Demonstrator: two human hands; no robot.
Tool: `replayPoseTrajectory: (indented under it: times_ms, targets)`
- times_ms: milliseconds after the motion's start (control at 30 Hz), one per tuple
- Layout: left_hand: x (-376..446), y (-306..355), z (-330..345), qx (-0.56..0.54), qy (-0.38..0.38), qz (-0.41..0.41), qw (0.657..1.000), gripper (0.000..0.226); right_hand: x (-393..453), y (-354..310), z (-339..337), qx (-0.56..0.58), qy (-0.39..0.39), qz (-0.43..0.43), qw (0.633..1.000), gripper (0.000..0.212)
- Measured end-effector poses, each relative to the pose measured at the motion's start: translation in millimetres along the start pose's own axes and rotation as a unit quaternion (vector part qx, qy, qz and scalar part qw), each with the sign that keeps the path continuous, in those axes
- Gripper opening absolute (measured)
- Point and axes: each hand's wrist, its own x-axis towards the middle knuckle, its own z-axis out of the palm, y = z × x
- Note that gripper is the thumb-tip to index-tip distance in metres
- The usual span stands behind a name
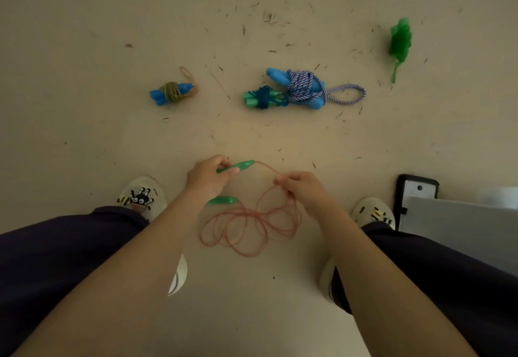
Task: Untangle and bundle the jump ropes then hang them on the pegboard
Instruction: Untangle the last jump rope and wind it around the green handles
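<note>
Nearest the camera, two bare forearms reach forward between knees in dark trousers, with pale shoes [143,197] set on the beige floor [84,90] to either side. A loose red rope [252,227] lies on the floor between the feet in several overlapping loops. One green handle [222,200] of this rope rests on the floor just beside the left wrist. The left hand [207,178] holds the other green handle [236,166], its fingers [224,164] curled round the near end so that the far end sticks out to the right. From that end the red rope arcs across to the right hand [302,188], whose fingers [281,180] pinch the strand, and from there it drops to the tangle below. At the right edge, beside the right shoe, a flat grey board [462,222] and a black-framed white panel [417,191] lie on the floor.

Farther off, three bundled ropes lie on the floor, which is strewn with small dark bits. To the left is a small bundle with blue handles wrapped in olive cord [172,93]. In the middle, a green-handled bundle wound in dark blue cord [262,98] touches a bigger bundle of blue handles wrapped in purple and white twisted rope [305,86], one loop trailing to the right. Well apart, at the far right, lies a green plastic thing [400,39]; what it is cannot be told
</note>
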Motion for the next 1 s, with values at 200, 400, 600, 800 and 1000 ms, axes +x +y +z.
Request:
replayPoseTrajectory:
  times_ms: [200, 400, 600, 800, 1000]
  targets:
    - [-32.6, 61.2, -42.6, -0.033, -0.094, 0.056, 0.993, 0.021, -58.9, -67.3, -38.3, 0.043, -0.023, -0.088, 0.995, 0.019]
    - [-128.3, 134.8, -103.0, -0.14, -0.159, 0.137, 0.968, 0.028, -161.4, -128.7, -65.8, 0.02, 0.017, -0.21, 0.977, 0.017]
    - [-231.4, 171.0, -166.6, -0.131, -0.166, 0.254, 0.944, 0.027, -278.4, -180.4, -72.7, -0.013, 0.011, -0.326, 0.945, 0.016]
    - [-333.3, 182.1, -209.9, -0.23, -0.089, 0.374, 0.894, 0.025, -398.4, -214.5, -68.5, -0.063, -0.017, -0.433, 0.899, 0.011]
    - [-385.1, 178.8, -217.1, -0.305, -0.014, 0.419, 0.855, 0.031, -446.6, -214.4, -63.9, -0.114, -0.001, -0.457, 0.882, 0.01]
